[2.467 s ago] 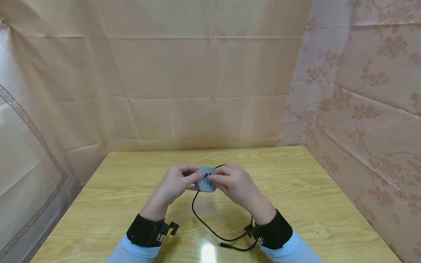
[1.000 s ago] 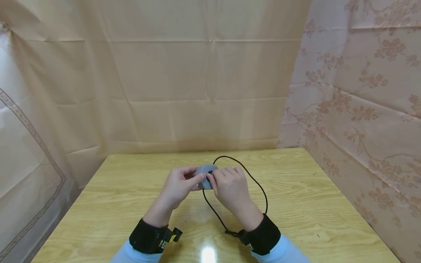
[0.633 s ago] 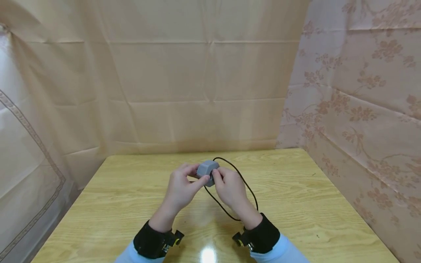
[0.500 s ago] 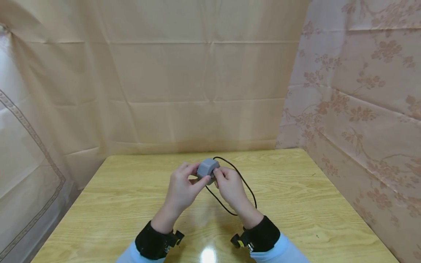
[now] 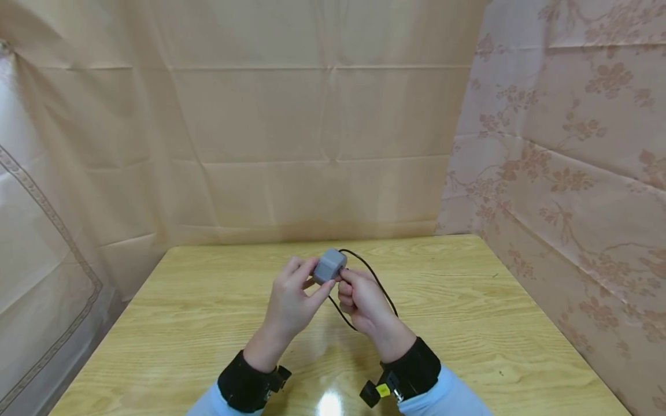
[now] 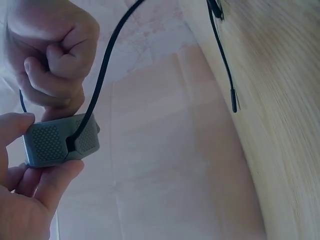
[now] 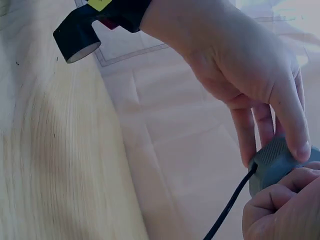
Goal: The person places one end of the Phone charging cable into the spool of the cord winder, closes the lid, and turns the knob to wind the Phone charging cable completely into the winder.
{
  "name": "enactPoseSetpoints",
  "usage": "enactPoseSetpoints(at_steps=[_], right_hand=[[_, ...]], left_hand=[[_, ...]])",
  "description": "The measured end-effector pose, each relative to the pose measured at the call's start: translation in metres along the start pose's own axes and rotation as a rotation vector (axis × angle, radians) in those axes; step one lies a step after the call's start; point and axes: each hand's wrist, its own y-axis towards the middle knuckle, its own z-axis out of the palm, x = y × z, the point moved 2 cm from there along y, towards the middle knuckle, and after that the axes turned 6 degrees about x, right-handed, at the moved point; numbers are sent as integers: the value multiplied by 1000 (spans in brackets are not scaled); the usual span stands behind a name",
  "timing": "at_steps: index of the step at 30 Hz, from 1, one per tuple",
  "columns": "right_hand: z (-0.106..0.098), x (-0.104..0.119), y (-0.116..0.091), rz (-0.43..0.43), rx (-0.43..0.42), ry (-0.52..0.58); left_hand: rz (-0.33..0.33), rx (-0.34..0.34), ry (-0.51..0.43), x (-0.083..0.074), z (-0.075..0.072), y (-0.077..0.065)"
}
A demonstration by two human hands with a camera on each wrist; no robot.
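A small grey cable winder, blocky with dotted faces, is held above the table. My left hand grips it between thumb and fingers; in the left wrist view that hand holds its lower edge and near end. My right hand has curled fingers, with thumb and forefinger at the winder's right side; just what they pinch is hidden. A black cable comes out of a slot in the winder and loops by the right wrist. The right wrist view shows the winder between both hands.
The light wood table lies below both hands. Its far edge meets a beige curtain; a flowered cloth hangs at the right. A cable tip dangles near the table in the left wrist view.
The cable's loop has shrunk, and its lower end has drawn up from the table. The winder has been tilted and raised slightly, while the right fingers have moved from its face to its side.
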Motion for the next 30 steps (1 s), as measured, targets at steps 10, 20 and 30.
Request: enactPoseSetpoints(at_steps=[10,20,30], right_hand=[[-5,0,2,-29,65,-91],[4,3,-8,-95,69,-287],[8,36,-38,-207,387,-329]], left_hand=[[-68,-26,-102,9,-2,1],[-177,-69,-95,20,-9,5],[-324,-105,-76,40,-22,6]])
